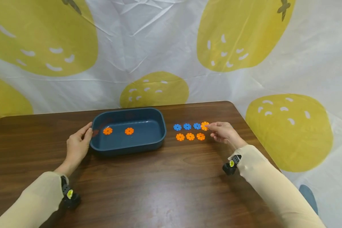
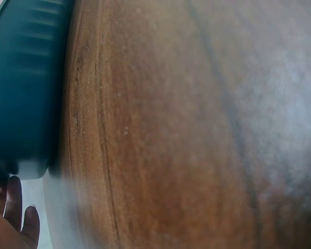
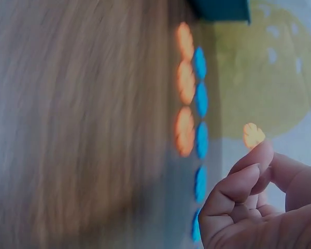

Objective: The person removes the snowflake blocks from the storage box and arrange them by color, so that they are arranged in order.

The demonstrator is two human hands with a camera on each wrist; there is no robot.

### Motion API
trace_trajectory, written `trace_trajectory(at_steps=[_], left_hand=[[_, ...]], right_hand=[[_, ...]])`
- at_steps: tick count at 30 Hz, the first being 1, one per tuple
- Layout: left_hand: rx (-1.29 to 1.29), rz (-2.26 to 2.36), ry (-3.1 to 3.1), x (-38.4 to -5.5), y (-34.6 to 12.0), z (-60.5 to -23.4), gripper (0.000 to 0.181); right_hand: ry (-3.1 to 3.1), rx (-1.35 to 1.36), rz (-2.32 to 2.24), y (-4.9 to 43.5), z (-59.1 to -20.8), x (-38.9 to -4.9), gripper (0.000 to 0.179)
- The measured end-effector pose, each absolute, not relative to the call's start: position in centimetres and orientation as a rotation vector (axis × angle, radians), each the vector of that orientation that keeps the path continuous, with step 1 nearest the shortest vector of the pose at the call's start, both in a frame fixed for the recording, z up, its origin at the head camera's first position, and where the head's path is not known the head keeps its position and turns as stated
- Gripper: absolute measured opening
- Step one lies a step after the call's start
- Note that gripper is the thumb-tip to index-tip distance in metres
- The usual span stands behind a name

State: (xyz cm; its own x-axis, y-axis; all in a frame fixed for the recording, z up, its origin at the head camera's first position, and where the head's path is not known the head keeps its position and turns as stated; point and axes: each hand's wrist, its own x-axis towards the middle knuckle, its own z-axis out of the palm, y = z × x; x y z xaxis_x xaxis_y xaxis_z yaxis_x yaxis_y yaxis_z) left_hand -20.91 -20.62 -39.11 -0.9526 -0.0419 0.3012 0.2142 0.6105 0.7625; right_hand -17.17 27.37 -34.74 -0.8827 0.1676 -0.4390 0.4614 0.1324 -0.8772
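My right hand (image 1: 223,131) pinches an orange notched plastic disc (image 1: 205,126) between thumb and fingertips, raised above the table in the right wrist view. Below it lie two rows of discs: several blue discs (image 3: 201,140), partly hidden by the hand in the head view, and three orange discs (image 1: 190,136) nearer me. At the left end of a dark blue plastic basin (image 1: 142,147), my left hand (image 1: 77,145) holds the rim with thumb and fingers. Inside the basin, two orange discs (image 1: 129,131) lie apart on the bottom.
The brown wooden table (image 1: 165,186) has its back edge close behind the basin and its right edge beyond the right hand. A white cloth (image 1: 165,41) with yellow fruit prints hangs behind it and along the right side.
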Motion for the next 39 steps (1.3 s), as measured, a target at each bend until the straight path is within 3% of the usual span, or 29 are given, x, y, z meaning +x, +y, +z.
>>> trace_trajectory(at_steps=[9, 26, 39], left_hand=[[-0.119, -1.255, -2.563, -20.9, -20.6, -39.0, 0.041], [-0.102, -1.196, -2.586, -20.9, -20.6, -39.1, 0.041], [-0.108, -1.193, -2.579, -20.8, -20.6, -39.0, 0.04]], right_hand=[[2.175, 0.669, -1.668, 30.0, -35.9, -16.9, 0.043], [2.342, 0.616, -1.431, 30.5, -36.6, -17.1, 0.014], [2.429, 0.641, -1.337, 30.2, -37.0, -17.4, 0.012]])
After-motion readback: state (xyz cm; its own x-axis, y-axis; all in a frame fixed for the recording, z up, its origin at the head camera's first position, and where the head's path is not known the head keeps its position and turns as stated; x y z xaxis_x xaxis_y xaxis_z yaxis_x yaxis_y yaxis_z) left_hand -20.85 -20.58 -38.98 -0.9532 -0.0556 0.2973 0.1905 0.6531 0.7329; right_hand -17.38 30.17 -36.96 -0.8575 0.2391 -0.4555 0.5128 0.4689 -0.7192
